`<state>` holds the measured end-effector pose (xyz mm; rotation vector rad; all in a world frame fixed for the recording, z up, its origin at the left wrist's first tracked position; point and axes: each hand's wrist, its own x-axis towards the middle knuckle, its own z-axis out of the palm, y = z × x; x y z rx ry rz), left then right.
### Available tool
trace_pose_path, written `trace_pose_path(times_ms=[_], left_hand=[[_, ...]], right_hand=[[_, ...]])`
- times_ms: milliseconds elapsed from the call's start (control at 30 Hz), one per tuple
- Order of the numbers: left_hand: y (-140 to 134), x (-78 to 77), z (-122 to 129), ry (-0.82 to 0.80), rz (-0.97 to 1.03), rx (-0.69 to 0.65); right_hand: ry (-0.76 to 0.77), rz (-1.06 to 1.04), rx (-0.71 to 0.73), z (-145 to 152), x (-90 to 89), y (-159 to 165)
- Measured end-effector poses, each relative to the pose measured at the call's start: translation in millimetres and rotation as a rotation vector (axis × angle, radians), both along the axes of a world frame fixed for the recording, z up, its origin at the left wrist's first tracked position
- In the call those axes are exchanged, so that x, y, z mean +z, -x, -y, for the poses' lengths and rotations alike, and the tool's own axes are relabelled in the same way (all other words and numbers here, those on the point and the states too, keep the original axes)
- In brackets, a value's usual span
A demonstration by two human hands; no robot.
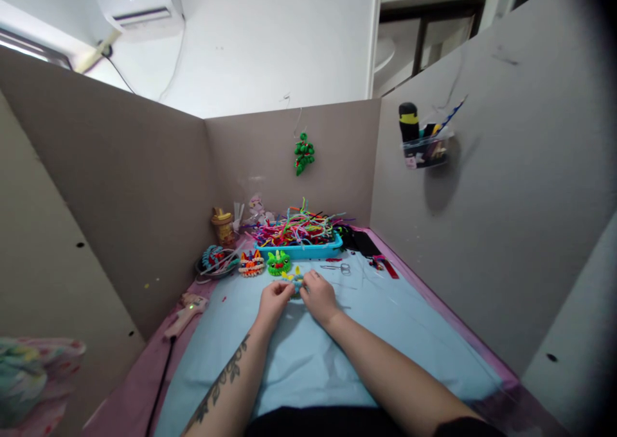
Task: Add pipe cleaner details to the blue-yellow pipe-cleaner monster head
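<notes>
Between my two hands is a small light-blue and yellow fuzzy craft piece (pixel 297 284), partly covered by my fingers. My left hand (pixel 278 295) pinches its left side with thumb and fingertips. On the right side, my right hand (pixel 318 294) curls its fingers over the same piece. Just beyond stand two finished-looking fuzzy animal heads: a green one (pixel 279 263) and an orange and white one (pixel 251 264). A pair of scissors (pixel 343 268) lies on the cloth to the right of my hands.
A blue tray (pixel 308 252) heaped with coloured pipe cleaners (pixel 299 228) stands at the back. A glue gun (pixel 186 315) with a cord lies at left, near a dark bowl (pixel 216 271) and a cup (pixel 223 226). Grey partitions enclose the table; a tool box (pixel 427 153) hangs at right.
</notes>
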<state>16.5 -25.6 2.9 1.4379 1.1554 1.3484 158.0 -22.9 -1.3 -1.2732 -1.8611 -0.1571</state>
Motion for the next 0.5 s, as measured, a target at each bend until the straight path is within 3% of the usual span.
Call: trace_pose_path(times_ms=[200, 333, 500], left_hand=[[2.0, -1.9, -1.6, -0.016, -0.012, 0.079], [1.7, -1.2, -1.0, -0.037, 0.020, 0.063], [1.3, 0.3, 0.0, -0.067, 0.013, 0.038]], right_hand=[[0.009, -0.123, 0.160, -2.4, -3.8, 1.5], [0.040, -0.215, 0.299, -2.5, -6.1, 0.4], [0.088, -0.220, 0.371, -4.2, -7.3, -2.7]])
